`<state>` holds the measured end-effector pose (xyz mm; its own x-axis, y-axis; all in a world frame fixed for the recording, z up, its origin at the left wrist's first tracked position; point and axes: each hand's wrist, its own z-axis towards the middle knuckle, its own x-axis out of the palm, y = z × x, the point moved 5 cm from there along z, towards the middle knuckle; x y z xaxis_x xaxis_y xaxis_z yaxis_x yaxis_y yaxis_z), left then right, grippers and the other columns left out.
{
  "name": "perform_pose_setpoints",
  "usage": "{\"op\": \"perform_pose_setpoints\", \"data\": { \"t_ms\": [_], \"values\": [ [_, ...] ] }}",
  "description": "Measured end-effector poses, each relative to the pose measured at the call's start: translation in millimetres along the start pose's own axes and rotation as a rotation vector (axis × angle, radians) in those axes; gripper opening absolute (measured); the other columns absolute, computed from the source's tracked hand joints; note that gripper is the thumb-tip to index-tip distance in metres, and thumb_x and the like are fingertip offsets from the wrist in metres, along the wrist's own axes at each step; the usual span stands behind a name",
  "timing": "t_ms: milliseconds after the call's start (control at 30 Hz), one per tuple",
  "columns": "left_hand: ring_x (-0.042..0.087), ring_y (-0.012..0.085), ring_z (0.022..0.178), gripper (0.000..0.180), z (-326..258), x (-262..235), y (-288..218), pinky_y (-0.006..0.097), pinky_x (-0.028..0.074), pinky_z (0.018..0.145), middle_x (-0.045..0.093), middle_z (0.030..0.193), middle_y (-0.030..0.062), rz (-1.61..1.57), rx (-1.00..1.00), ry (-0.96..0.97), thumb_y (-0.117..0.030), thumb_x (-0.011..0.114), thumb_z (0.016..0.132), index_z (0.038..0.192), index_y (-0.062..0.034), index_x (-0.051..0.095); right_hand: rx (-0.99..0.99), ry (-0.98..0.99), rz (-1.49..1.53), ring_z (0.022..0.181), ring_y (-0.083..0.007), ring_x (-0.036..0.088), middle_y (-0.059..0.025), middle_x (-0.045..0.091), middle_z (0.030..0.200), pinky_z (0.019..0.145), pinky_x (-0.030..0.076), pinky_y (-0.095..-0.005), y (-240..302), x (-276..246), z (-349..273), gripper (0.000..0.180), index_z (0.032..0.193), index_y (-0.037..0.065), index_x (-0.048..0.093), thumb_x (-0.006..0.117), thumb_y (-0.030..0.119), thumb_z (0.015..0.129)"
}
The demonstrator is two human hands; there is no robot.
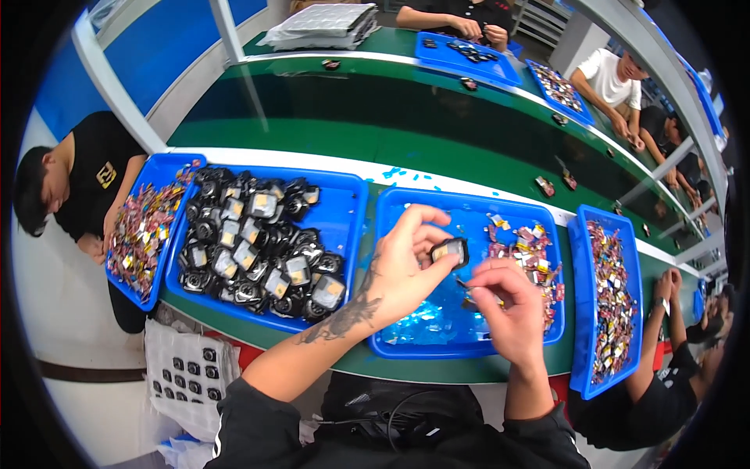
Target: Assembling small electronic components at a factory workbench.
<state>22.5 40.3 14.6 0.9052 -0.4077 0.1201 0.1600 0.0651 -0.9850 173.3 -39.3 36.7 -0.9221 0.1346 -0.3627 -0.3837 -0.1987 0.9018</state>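
My left hand (408, 262) grips a small black housing (448, 252) with a pale square face between thumb and fingers, above a blue tray (457, 195). Close beside it, my right hand (512, 309) has thumb and forefinger pinched together at a tiny dark piece, too small to name, just below the housing. Under my hands, the tray holds blue film scraps (418, 324) at its near left and a heap of small pink, yellow and silver parts (525, 244) at its right. To the left, another blue tray (344, 205) bears many similar black housings (262, 205).
Narrow blue trays of small parts stand at far left (158, 162) and right (582, 328). Beyond runs a green conveyor belt (406, 148) with scattered pieces. Co-workers sit left, right and across. White trays (320, 25) are stacked at the back; another (180, 344) lies below the table's left edge.
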Motion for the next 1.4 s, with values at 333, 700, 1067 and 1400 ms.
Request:
{"op": "perform_pose_setpoints", "data": {
  "t_ms": [333, 700, 1067, 1400],
  "values": [
    [0.061, 0.0128, 0.101, 0.039, -9, 15, -9, 0.028, 0.052, 0.085, 0.064, 0.117, 0.012, -0.257, -0.017, 0.242, 0.005, 0.068, 0.083, 0.122, 0.0024, 0.06, 0.158, -0.141, 0.551, 0.088, -0.0085, 0.06, -0.0045, 0.062, 0.097, 0.077, 0.049, -0.0226, -20, 10, 1, 0.007, 0.101, -0.001, 0.056, 0.055, 0.0, 0.094],
    [0.058, 0.0173, 0.113, 0.037, -5, 16, 3, 0.031, 0.046, 0.099, 0.06, 0.123, 0.0134, -0.273, -0.011, 0.214, -0.005, 0.049, 0.098, 0.133, 0.0053, 0.049, -0.033, -0.226, 0.05, 0.07, -0.0089, 0.057, -0.0055, 0.063, 0.083, 0.061, 0.046, -0.0219, 20, -10, 1, 0.012, 0.094, -0.002, 0.067, 0.066, -0.005, 0.082],
    [0.058, 0.0201, 0.115, 0.037, -11, 22, 9, 0.035, 0.05, 0.098, 0.059, 0.126, 0.0151, -0.313, -0.01, 0.294, -0.002, 0.049, 0.098, 0.134, 0.0048, 0.048, -0.075, -0.242, -0.249, 0.051, -0.0109, 0.045, -0.0046, 0.063, 0.069, 0.047, 0.036, -0.0264, 30, -6, 12, 0.011, 0.086, 0.002, 0.069, 0.072, -0.001, 0.077],
    [0.059, 0.0153, 0.11, 0.038, -13, 23, 6, 0.028, 0.05, 0.094, 0.061, 0.123, 0.0124, -0.233, -0.011, 0.281, -0.002, 0.051, 0.097, 0.134, 0.0035, 0.049, -0.136, -0.241, -0.278, 0.054, -0.0139, 0.048, -0.0037, 0.062, 0.067, 0.05, 0.037, -0.0282, 30, -6, 16, 0.011, 0.082, 0.003, 0.068, 0.073, -0.001, 0.073]
  ]
}}
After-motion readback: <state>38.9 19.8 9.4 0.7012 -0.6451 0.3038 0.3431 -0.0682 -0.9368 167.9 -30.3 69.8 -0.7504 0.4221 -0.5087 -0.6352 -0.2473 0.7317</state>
